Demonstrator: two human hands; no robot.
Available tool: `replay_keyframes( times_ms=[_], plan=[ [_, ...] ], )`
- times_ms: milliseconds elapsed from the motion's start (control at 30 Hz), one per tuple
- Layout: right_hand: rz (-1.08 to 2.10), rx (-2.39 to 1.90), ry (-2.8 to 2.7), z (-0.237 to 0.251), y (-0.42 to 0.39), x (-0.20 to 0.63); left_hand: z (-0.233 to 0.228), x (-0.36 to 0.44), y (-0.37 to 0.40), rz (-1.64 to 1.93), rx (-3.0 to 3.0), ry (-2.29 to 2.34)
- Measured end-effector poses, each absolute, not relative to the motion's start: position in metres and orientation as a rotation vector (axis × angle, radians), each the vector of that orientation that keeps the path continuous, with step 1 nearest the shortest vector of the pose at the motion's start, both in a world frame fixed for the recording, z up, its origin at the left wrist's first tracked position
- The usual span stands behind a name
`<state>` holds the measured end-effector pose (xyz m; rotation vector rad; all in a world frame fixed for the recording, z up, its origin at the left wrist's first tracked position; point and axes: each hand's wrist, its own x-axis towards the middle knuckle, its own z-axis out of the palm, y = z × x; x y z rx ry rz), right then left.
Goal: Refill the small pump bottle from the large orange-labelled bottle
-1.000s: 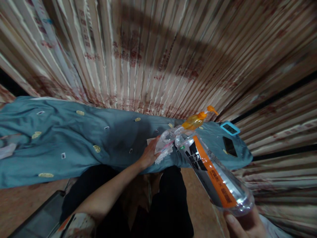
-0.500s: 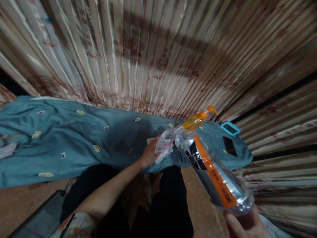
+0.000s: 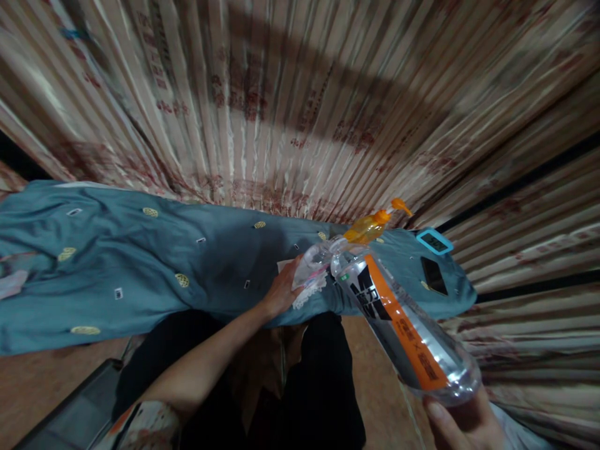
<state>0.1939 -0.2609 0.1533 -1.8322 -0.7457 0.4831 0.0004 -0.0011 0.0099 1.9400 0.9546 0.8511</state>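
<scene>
A: Where was the clear plastic bottle (image 3: 403, 328) seen?

B: It was held by its base in the right hand (image 3: 462, 425), at the lower right corner of the view. It was tilted steeply, with the neck pointed up and left toward a small clear container (image 3: 313, 265). An orange strip and a dark label were noted along its side.

A: And how was that hand closed?

B: Its thumb and fingers were wrapped around the bottle's bottom; only part of the hand was shown, the rest being cut off by the edge.

A: What was found at the left hand (image 3: 281, 290)?

B: It was curled about the small clear container, at the near edge of the table covered with a teal cloth (image 3: 140, 269). The bottle's mouth was set right at that container; whether the two touched could not be told. A scrap of white lacy material (image 3: 307, 297) was seen just below it.

A: What else was recorded there?

B: An orange pump bottle (image 3: 372, 226) was seen just behind the container. Further right on the cloth, a device with a blue frame (image 3: 435, 242) and a dark phone (image 3: 434, 275) were laid. A striped curtain (image 3: 300, 106) was hung behind everything.
</scene>
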Motion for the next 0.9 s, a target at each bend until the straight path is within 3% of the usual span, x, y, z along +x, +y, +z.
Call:
replay_keyframes(
  times_ms=[900],
  plan=[
    [0.484,-1.803,-0.68,0.1627,-0.2545,0.1849,0.0067,0.0025,0.0004,0.852,1.944,0.962]
  ],
)
